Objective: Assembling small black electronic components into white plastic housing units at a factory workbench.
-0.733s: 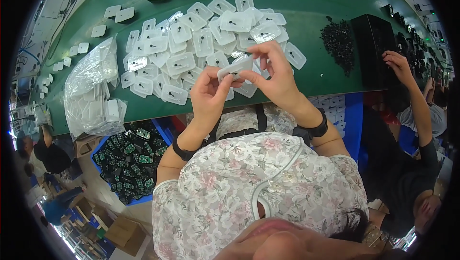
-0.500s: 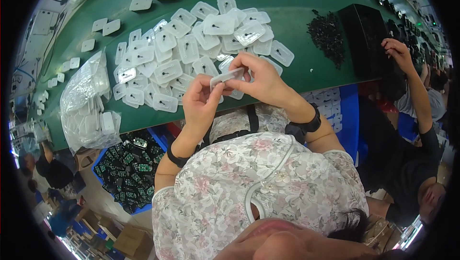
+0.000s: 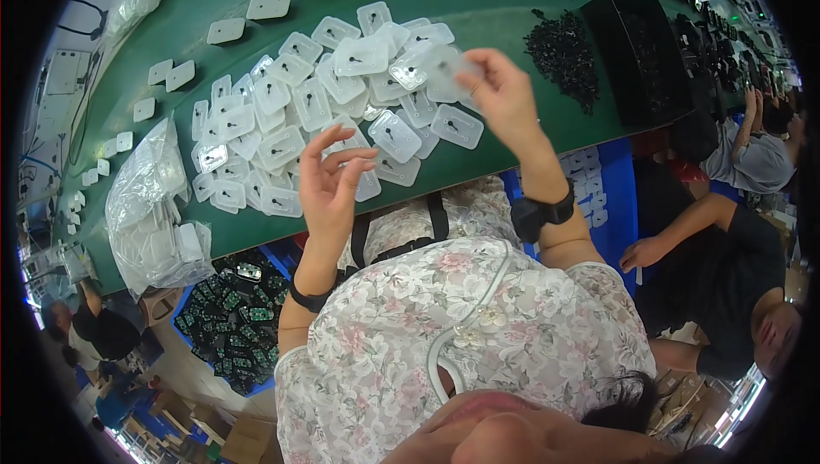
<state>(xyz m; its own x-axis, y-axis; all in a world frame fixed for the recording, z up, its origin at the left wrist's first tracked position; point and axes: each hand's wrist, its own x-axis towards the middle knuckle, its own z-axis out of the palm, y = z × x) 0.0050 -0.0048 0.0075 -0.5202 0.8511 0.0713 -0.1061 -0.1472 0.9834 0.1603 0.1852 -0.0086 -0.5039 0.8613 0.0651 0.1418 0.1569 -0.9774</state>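
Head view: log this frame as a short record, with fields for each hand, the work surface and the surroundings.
right hand: raised right hand pinches a clear plastic blister pack over the pile
left hand: left hand open, fingers spread, holds nothing
surface: green table with a heap of clear blister packs
left of heap: plastic bag of packs
right of heap: pile of small black parts beside a black tray
below table: bin of green parts

Clear blister pack (image 3: 446, 67) is pinched in right hand (image 3: 504, 92), raised over pile of clear packs (image 3: 316, 105) on green table (image 3: 478, 2). Left hand (image 3: 329, 186) is held open, fingers spread, nothing gripped. Small black parts (image 3: 564, 54) are heaped beside black tray (image 3: 636, 54), R side.
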